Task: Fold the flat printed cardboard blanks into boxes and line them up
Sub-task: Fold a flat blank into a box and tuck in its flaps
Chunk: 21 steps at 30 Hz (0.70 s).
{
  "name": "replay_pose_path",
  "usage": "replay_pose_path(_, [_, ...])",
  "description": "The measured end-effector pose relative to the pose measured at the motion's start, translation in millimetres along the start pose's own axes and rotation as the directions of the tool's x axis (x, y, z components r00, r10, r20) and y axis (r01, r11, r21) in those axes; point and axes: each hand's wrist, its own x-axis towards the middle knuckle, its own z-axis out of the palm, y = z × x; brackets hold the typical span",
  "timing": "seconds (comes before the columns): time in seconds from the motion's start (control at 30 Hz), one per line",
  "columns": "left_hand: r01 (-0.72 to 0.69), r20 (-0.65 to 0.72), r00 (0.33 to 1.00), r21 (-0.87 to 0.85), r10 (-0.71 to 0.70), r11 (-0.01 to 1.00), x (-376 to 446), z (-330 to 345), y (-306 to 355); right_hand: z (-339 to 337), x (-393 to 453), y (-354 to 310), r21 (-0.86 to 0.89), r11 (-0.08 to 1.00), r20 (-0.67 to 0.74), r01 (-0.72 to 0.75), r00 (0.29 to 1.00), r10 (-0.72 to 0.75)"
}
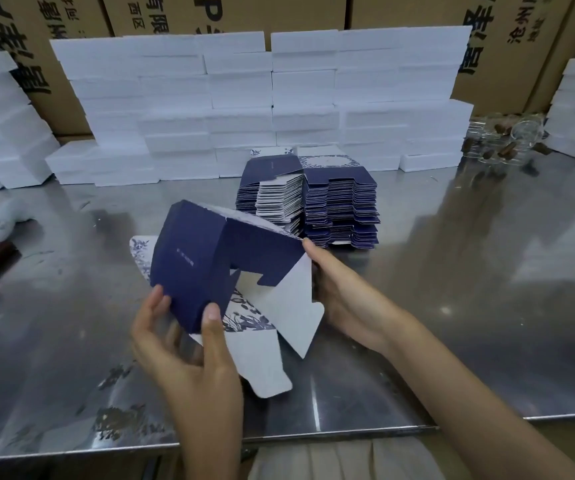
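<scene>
A half-opened cardboard blank point(223, 268) is held above the near middle of a shiny steel table point(452, 289), between both hands. Its outside is matt navy blue with a fine line of pale lettering on one panel; the inside faces are plain white, and a strip of blue-and-white floral print shows along the left edge and underneath. The panels have begun to stand up into a box shape, with creased corners, a notched locking tab near the centre and rounded white flaps hanging toward the viewer. The left hand point(189, 351) grasps the near-left corner, thumb pressed on the blue outer panel and fingers curled behind it. The right hand point(344, 303) grasps the right side, thumb tip at the upper corner and fingers wrapped behind a white flap. Just beyond, toward the far middle of the table, sits a stack of flat blanks point(313, 202), its stepped edges showing alternating navy and white layers, with a floral-framed panel on top. Behind it rises a wall of plain white boxes point(261, 98), blocky and matt, stacked in uneven rows, and further white ones stand at both sides. Brown corrugated cartons point(521, 46) with large black characters fill the background. Clear glass jars point(507, 136) with brown stoppers lie at far right.
</scene>
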Motion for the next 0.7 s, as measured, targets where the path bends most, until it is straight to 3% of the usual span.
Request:
replay_pose_path(0.17, [-0.087, 0.039, 0.996, 0.374, 0.078, 0.923, -19, 1, -1, 2, -2, 3, -0.025, 0.999, 0.060, -0.045, 0.997, 0.047])
replay_pose_path(0.33, [-0.026, 0.143, 0.986, 0.618, -0.080, 0.786, -11, -1, -6, 12, -2, -14, -0.252, 0.953, 0.203, 0.170, 0.972, -0.120])
replay_pose_path(0.43, [0.029, 0.215, 0.956, 0.602, -0.197, 0.798, 4, -3, -10, 13, 2, -27, -0.341, 0.876, 0.104, 0.341, 0.940, -0.325])
replay_pose_path(0.53, [0.106, 0.288, 0.930, 0.388, -0.230, 0.916, 19, -1, -11, 11, 2, -43, -0.452, 0.769, 0.074, 0.453, 0.878, -0.473])
replay_pose_path(0.6, [0.090, 0.270, 0.944, 0.333, -0.187, 0.938, 22, 1, -11, 12, 2, -49, -0.546, 0.677, 0.097, 0.494, 0.840, -0.534])
replay_pose_path(0.7, [-0.066, 0.133, 0.991, 0.536, -0.006, 0.842, 18, 3, -10, 17, 3, -49, -0.725, 0.455, 0.145, 0.517, 0.760, -0.633])
